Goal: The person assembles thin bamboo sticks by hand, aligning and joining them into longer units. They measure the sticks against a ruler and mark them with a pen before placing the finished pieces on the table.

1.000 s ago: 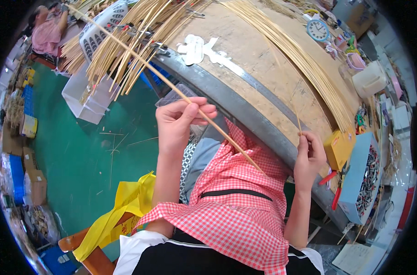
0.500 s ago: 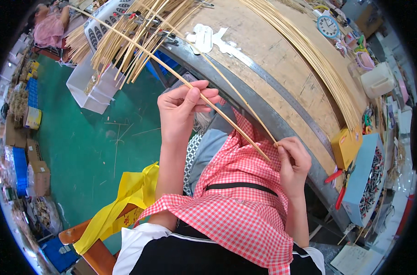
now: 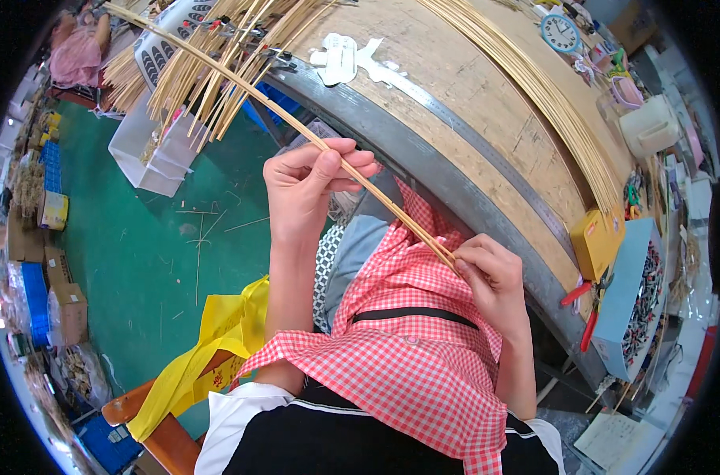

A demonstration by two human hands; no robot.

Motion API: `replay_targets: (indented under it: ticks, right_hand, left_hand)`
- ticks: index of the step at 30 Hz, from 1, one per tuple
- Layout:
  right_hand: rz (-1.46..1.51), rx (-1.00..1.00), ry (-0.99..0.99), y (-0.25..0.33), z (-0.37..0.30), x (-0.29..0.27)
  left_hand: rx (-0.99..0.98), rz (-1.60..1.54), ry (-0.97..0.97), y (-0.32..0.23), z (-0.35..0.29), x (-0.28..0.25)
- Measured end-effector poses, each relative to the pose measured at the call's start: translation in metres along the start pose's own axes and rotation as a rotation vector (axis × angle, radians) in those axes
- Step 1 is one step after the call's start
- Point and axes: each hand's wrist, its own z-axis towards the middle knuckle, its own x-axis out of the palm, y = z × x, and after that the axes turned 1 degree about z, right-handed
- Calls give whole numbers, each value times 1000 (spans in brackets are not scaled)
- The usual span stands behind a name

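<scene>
My left hand pinches a few long thin bamboo strips between thumb and fingers. They slant from the upper left down across my lap. Lower right, my right hand closes thumb and forefinger on the strips' near end, over my red-and-white checked apron. Lying together, the strips look almost like one rod; how many there are I cannot tell. Their far end reaches past a pile of loose bamboo strips on the table's left corner.
The wooden worktable with a dark metal edge bears a steel ruler and a long bundle of strips. At right are a yellow block, red-handled pliers and a blue box of clips. A white bin stands left.
My right hand has moved left, bringing the separate strip it holds against the strips in my left hand. The left hand has shifted slightly left.
</scene>
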Motion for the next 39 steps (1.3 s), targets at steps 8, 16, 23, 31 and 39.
replay_targets:
  ticks: [8, 16, 23, 31, 39]
  right_hand:
    - [35, -104, -55, 26, 31, 13]
    - [83, -43, 5, 32, 55, 11]
    - [430, 7, -189, 70, 78, -24]
    - [288, -460, -548, 71, 100, -57]
    - [216, -129, -526, 38, 91, -53]
  left_hand:
    - [-134, 3, 27, -2, -10, 26]
    - [-21, 151, 101, -19, -4, 48]
    - [153, -7, 224, -38, 29, 82]
    - [311, 490, 480, -31, 43, 115]
    - [51, 512, 592, 19, 58, 106]
